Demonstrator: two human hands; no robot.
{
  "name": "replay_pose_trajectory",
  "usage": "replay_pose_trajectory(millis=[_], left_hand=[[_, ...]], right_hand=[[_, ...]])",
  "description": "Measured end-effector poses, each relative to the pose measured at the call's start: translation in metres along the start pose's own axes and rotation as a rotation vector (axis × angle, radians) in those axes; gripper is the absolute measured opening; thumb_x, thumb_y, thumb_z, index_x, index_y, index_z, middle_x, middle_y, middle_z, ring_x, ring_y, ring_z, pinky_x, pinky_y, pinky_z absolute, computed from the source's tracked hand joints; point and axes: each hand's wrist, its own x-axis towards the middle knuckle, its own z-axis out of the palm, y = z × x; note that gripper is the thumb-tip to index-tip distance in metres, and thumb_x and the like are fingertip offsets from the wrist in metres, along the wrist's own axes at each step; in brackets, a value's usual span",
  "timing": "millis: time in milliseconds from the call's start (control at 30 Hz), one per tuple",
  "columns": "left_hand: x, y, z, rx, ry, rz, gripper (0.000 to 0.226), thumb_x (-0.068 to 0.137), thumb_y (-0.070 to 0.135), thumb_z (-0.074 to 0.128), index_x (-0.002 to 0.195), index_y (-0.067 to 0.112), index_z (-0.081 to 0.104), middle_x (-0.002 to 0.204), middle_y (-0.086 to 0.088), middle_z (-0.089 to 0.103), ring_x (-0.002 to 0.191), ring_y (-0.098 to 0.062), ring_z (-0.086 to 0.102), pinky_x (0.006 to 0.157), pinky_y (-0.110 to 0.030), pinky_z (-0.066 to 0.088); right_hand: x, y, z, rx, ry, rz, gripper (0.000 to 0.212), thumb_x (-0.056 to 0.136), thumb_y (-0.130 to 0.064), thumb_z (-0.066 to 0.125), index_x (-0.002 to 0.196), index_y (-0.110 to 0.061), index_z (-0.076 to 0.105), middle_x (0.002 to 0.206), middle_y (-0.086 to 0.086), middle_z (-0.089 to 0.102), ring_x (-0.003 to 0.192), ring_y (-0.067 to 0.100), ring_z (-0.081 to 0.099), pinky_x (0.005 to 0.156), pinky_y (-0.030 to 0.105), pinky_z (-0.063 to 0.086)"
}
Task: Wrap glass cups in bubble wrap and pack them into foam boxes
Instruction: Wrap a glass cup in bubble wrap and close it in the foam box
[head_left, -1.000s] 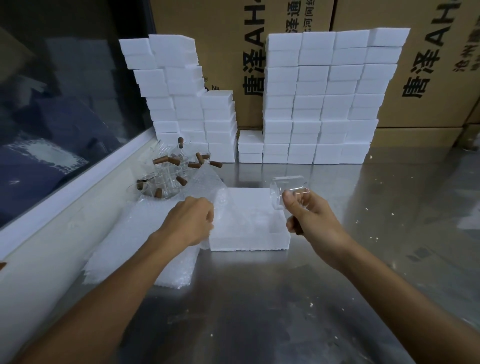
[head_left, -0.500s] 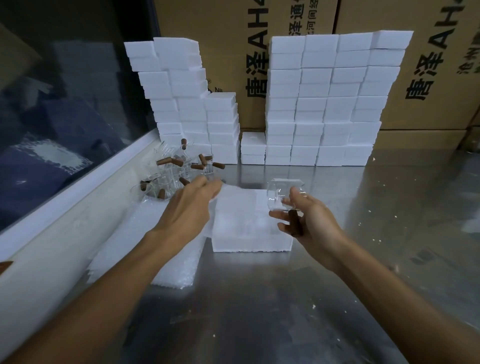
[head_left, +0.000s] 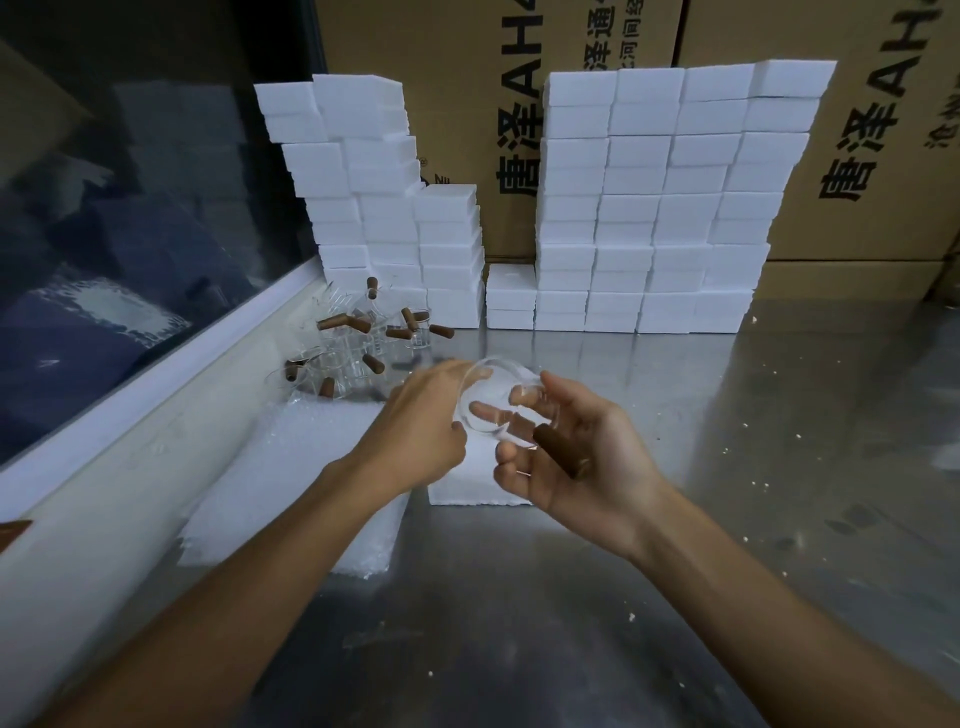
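A glass cup (head_left: 498, 402) with a brown handle, tipped on its side above an open foam box (head_left: 478, 486) on the steel counter (head_left: 727, 467), rests in the right hand (head_left: 576, 457), whose fingers curl round it; the left hand (head_left: 421, 426), a moment ago over the bubble wrap (head_left: 291, 478), now grips its rim, suggesting wrapping comes next.

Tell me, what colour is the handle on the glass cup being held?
Brown, on the clear glass cup; its handle shows best in the head view.

A packing workshop: stacked white foam boxes (head_left: 649, 208) and printed cartons (head_left: 857, 130) behind a steel table (head_left: 727, 467).
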Motion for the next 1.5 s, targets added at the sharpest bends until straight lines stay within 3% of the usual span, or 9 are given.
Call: replay_pose_trajectory(millis=[100, 433, 567, 800, 933, 1067, 1167, 1267, 1500], left_hand=[[0.000, -0.002, 0.001, -0.069, 0.028, -0.047, 0.074, 0.077, -0.010, 0.070, 0.139, 0.026, 0.052, 0.140, 0.008, 0.052, 0.117, -0.006, 0.045, 0.087, -0.012, 0.037], [-0.003, 0.013, 0.013, 0.043, -0.115, 0.049, 0.099, 0.079, -0.008, 0.065, 0.153, 0.038, 0.018, 0.161, 0.023, 0.012, 0.146, -0.015, 0.028, 0.104, -0.022, 0.031], [-0.006, 0.027, 0.014, 0.015, -0.135, 0.130, 0.092, 0.079, -0.009, 0.058, 0.153, 0.033, 0.022, 0.161, 0.022, 0.011, 0.143, -0.018, 0.033, 0.109, -0.038, 0.042], [-0.003, 0.046, 0.018, -0.040, -0.172, 0.235, 0.075, 0.082, -0.002, 0.057, 0.146, 0.032, 0.040, 0.161, 0.021, 0.015, 0.130, -0.012, 0.048, 0.096, -0.026, 0.046], [0.004, 0.042, 0.004, -0.248, 0.110, 0.392, 0.018, 0.079, 0.012, 0.064, 0.094, 0.022, 0.065, 0.129, 0.000, 0.058, 0.071, 0.019, 0.054, 0.067, -0.003, 0.035], [0.032, 0.003, -0.020, -0.294, 0.508, -0.084, 0.013, 0.083, 0.020, 0.068, 0.091, 0.022, 0.058, 0.095, 0.005, 0.059, 0.069, -0.003, 0.052, 0.062, -0.022, 0.042], [0.044, -0.023, -0.040, -0.768, 0.119, -0.504, 0.014, 0.083, 0.032, 0.072, 0.091, 0.023, 0.064, 0.090, 0.004, 0.064, 0.075, -0.014, 0.061, 0.064, -0.025, 0.044], [0.033, -0.035, -0.038, -1.079, -0.207, -0.529, 0.021, 0.075, 0.034, 0.077, 0.094, 0.023, 0.078, 0.101, -0.001, 0.075, 0.088, -0.019, 0.072, 0.075, -0.032, 0.057], [0.022, -0.029, -0.019, -1.047, -0.249, -0.551, 0.118, 0.042, 0.033, 0.098, 0.144, 0.014, 0.043, 0.133, -0.011, 0.061, 0.122, -0.029, 0.058, 0.104, -0.048, 0.046]], right_hand=[[0.008, 0.003, -0.003, -0.013, 0.092, 0.024, 0.031, 0.094, -0.033, 0.056, 0.091, -0.011, 0.077, 0.113, 0.010, 0.059, 0.063, 0.021, 0.062, 0.067, 0.031, 0.054], [0.029, 0.004, -0.004, -0.204, 0.276, -0.175, 0.026, 0.095, -0.021, 0.059, 0.118, -0.018, 0.071, 0.132, -0.002, 0.059, 0.102, 0.028, 0.068, 0.079, 0.031, 0.059], [0.032, 0.004, -0.004, -0.344, 0.218, -0.256, 0.029, 0.104, -0.013, 0.044, 0.122, -0.010, 0.066, 0.123, 0.004, 0.068, 0.118, 0.023, 0.064, 0.096, 0.034, 0.054], [0.036, 0.010, -0.008, -0.301, 0.260, -0.274, 0.039, 0.100, 0.003, 0.032, 0.122, -0.016, 0.058, 0.132, 0.006, 0.062, 0.111, 0.014, 0.064, 0.075, 0.021, 0.052], [0.037, 0.002, -0.018, -0.211, 0.140, -0.307, 0.033, 0.095, 0.009, 0.046, 0.114, -0.007, 0.068, 0.112, 0.022, 0.065, 0.104, 0.033, 0.064, 0.088, 0.036, 0.056], [0.028, -0.010, -0.027, -0.272, 0.030, -0.256, 0.031, 0.097, -0.009, 0.054, 0.122, -0.018, 0.070, 0.114, 0.010, 0.070, 0.097, 0.028, 0.068, 0.089, 0.029, 0.055], [0.022, -0.015, -0.032, -0.235, 0.072, -0.214, 0.027, 0.094, -0.014, 0.059, 0.114, -0.022, 0.075, 0.123, 0.008, 0.062, 0.107, 0.028, 0.068, 0.086, 0.028, 0.055], [0.019, -0.017, -0.035, -0.214, 0.099, -0.180, 0.028, 0.093, -0.017, 0.062, 0.119, -0.019, 0.072, 0.138, 0.012, 0.057, 0.114, 0.031, 0.067, 0.081, 0.031, 0.056], [0.015, -0.013, -0.031, -0.325, 0.080, -0.172, 0.029, 0.096, -0.016, 0.056, 0.121, -0.015, 0.071, 0.137, 0.018, 0.058, 0.113, 0.030, 0.067, 0.085, 0.032, 0.058]])
